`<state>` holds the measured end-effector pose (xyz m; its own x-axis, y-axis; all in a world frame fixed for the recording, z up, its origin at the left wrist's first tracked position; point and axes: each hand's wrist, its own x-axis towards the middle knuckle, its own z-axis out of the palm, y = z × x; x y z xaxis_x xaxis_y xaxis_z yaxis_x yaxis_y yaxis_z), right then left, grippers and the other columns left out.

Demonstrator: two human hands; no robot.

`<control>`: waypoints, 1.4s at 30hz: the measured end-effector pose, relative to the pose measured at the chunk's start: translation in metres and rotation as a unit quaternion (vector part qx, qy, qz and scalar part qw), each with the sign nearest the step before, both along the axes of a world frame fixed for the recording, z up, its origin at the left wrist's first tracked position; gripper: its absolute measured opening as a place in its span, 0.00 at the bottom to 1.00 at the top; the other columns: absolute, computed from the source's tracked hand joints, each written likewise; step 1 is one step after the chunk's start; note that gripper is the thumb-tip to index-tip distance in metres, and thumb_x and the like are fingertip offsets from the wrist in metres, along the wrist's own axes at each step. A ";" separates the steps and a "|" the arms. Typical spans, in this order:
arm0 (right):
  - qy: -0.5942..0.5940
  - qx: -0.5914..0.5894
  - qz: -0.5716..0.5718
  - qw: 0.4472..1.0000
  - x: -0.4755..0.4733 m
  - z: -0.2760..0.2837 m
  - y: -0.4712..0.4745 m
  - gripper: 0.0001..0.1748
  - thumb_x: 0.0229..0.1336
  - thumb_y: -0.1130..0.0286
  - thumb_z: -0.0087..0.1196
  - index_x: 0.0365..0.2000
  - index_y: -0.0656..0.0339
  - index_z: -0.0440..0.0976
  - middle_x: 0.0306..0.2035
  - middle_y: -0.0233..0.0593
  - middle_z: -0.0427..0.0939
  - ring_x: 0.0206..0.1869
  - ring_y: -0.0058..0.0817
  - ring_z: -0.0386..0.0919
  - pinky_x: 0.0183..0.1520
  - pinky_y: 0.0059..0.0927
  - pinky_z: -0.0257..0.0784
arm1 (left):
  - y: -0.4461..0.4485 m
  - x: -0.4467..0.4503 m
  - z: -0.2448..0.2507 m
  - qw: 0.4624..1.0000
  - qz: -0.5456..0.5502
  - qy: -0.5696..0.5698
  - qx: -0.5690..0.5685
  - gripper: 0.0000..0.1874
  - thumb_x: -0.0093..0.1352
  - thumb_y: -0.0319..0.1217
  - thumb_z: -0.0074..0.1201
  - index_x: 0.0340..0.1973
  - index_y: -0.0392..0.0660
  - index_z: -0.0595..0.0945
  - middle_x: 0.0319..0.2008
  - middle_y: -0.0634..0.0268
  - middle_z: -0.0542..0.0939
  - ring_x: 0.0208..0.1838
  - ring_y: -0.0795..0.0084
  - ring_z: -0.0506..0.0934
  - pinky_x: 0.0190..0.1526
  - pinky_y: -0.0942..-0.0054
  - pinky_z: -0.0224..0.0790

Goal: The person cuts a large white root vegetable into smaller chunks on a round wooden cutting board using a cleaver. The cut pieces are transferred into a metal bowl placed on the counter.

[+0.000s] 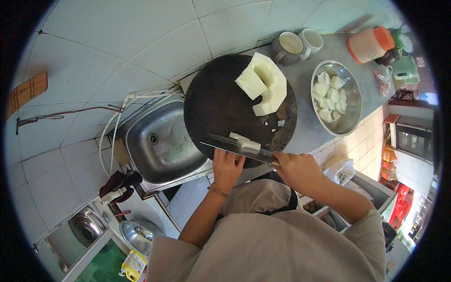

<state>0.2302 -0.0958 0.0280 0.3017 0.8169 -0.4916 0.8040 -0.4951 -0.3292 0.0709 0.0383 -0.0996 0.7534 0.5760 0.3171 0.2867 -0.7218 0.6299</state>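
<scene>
My right hand grips the handle of a cleaver, its dark blade reaching leftward over the near part of a round, dark chopping block. Against the blade's far side lie pale cut strips of what looks like winter melon. My left hand is close to the blade on the near side; the blade hides its fingertips and anything under them. Farther back on the block rest a large curved piece of peeled melon and a blocky chunk in its hollow. Small scraps lie near the right rim.
Right of the block, a steel bowl holds several melon chunks. Two mugs stand by the tiled wall, with an orange-lidded container farther right. A steel sink adjoins the block's left side. White hoses hang beside it.
</scene>
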 end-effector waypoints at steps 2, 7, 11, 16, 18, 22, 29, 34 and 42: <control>0.014 -0.025 -0.002 1.000 0.001 0.008 0.001 0.18 0.55 0.63 0.57 0.45 0.60 0.72 0.26 0.46 0.81 0.27 0.47 0.80 0.30 0.44 0.75 | 0.001 -0.001 -0.001 1.000 -0.001 0.000 -0.015 0.19 0.52 0.25 0.66 0.39 0.36 0.80 0.43 0.49 0.75 0.46 0.44 0.74 0.48 0.52 0.70; 0.025 -0.023 -0.008 0.999 -0.001 0.007 0.004 0.17 0.55 0.63 0.57 0.44 0.60 0.72 0.26 0.47 0.80 0.28 0.47 0.80 0.31 0.45 0.75 | 0.000 -0.001 0.001 0.998 0.010 0.004 -0.068 0.18 0.50 0.24 0.66 0.36 0.37 0.79 0.43 0.48 0.75 0.46 0.45 0.74 0.46 0.53 0.71; 0.000 -0.018 -0.007 1.000 -0.007 -0.008 0.003 0.16 0.56 0.63 0.57 0.42 0.61 0.72 0.25 0.47 0.80 0.27 0.48 0.80 0.31 0.46 0.75 | 0.001 0.000 0.000 0.999 0.013 -0.018 -0.031 0.17 0.53 0.26 0.67 0.35 0.36 0.78 0.40 0.51 0.75 0.42 0.48 0.74 0.43 0.57 0.71; 0.010 0.021 -0.013 1.000 -0.010 -0.041 0.018 0.12 0.56 0.65 0.55 0.33 0.64 0.69 0.21 0.50 0.79 0.25 0.49 0.80 0.28 0.47 0.76 | 0.000 0.001 0.000 0.998 0.013 -0.025 -0.048 0.18 0.53 0.27 0.68 0.36 0.36 0.78 0.41 0.51 0.74 0.44 0.48 0.74 0.45 0.56 0.70; 0.007 0.034 -0.015 0.999 -0.012 -0.055 0.024 0.12 0.56 0.65 0.55 0.33 0.64 0.69 0.21 0.51 0.79 0.25 0.49 0.80 0.28 0.47 0.76 | 0.001 0.002 0.001 0.999 0.009 -0.028 -0.041 0.18 0.54 0.28 0.69 0.36 0.36 0.78 0.41 0.52 0.74 0.44 0.49 0.74 0.45 0.57 0.70; 0.004 0.062 -0.023 0.998 -0.009 -0.074 0.023 0.15 0.56 0.63 0.57 0.39 0.62 0.72 0.22 0.52 0.79 0.25 0.50 0.80 0.30 0.47 0.75 | 0.003 0.006 0.006 0.999 0.012 -0.036 -0.033 0.18 0.55 0.30 0.69 0.36 0.37 0.78 0.42 0.53 0.74 0.45 0.50 0.74 0.44 0.59 0.70; 0.017 0.069 -0.014 0.997 -0.011 -0.021 0.014 0.18 0.54 0.65 0.59 0.43 0.61 0.72 0.26 0.48 0.81 0.27 0.48 0.80 0.30 0.44 0.76 | -0.004 -0.010 0.004 0.998 0.011 0.014 -0.055 0.20 0.53 0.31 0.70 0.39 0.39 0.80 0.43 0.51 0.75 0.45 0.49 0.74 0.46 0.58 0.71; 0.000 0.019 -0.010 1.000 -0.019 -0.005 0.005 0.18 0.53 0.65 0.60 0.43 0.61 0.72 0.27 0.47 0.81 0.27 0.47 0.80 0.31 0.43 0.76 | -0.001 -0.005 0.011 0.999 0.010 -0.016 -0.031 0.17 0.51 0.28 0.68 0.35 0.38 0.80 0.37 0.52 0.73 0.40 0.49 0.74 0.40 0.56 0.71; -0.004 -0.006 0.002 1.000 -0.019 -0.016 0.011 0.14 0.54 0.66 0.59 0.38 0.63 0.71 0.24 0.50 0.80 0.27 0.49 0.80 0.30 0.45 0.75 | -0.006 -0.013 0.000 0.996 0.022 0.020 -0.083 0.20 0.51 0.28 0.69 0.39 0.38 0.80 0.44 0.51 0.75 0.46 0.48 0.74 0.46 0.57 0.70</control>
<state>0.2109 -0.0846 0.0124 0.3027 0.8119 -0.4991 0.8079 -0.4964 -0.3175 0.0574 0.0326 -0.0994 0.7361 0.6511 0.1851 0.3433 -0.5948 0.7269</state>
